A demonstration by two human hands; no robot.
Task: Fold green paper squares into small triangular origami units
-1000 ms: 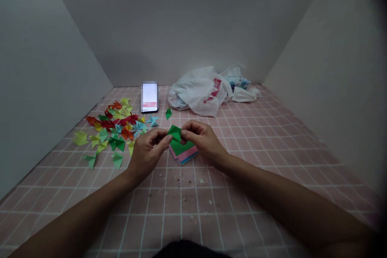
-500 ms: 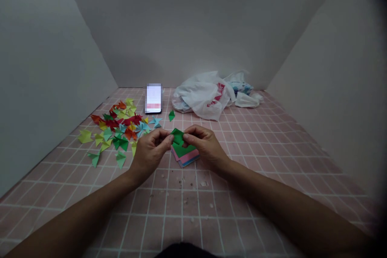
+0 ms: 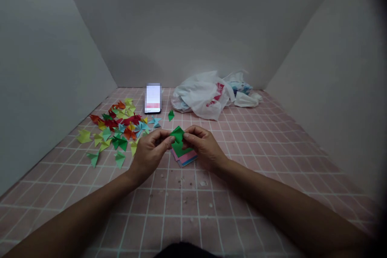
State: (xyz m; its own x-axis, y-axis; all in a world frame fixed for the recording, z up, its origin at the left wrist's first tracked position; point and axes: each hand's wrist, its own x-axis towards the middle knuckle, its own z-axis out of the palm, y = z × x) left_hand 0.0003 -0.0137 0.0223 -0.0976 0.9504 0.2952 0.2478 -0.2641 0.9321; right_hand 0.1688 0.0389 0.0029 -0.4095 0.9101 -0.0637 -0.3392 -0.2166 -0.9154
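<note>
A small folded piece of green origami paper point(image 3: 177, 133) is held up between both hands. My left hand point(image 3: 152, 147) pinches its left corner between thumb and fingers. On the opposite side my right hand point(image 3: 204, 145) pinches the right corner in the same way. Just beneath lies a stack of square paper sheets point(image 3: 188, 157), green on top with pink and blue edges showing below; the hands cover part of it. A small folded green piece point(image 3: 171, 115) rests on the surface beyond the hands.
Many folded paper pieces point(image 3: 119, 142) in red, orange, yellow, green and blue lie spread at the left. A phone point(image 3: 153, 98) with a lit, blurred screen stands at the back. White plastic bags point(image 3: 202, 94) sit right of it. Pale walls enclose the pink tiled surface point(image 3: 260, 161).
The upper part of the green paper between my fingers now stands up as a taller, more open point. Both hands keep their pinch and have barely shifted.
</note>
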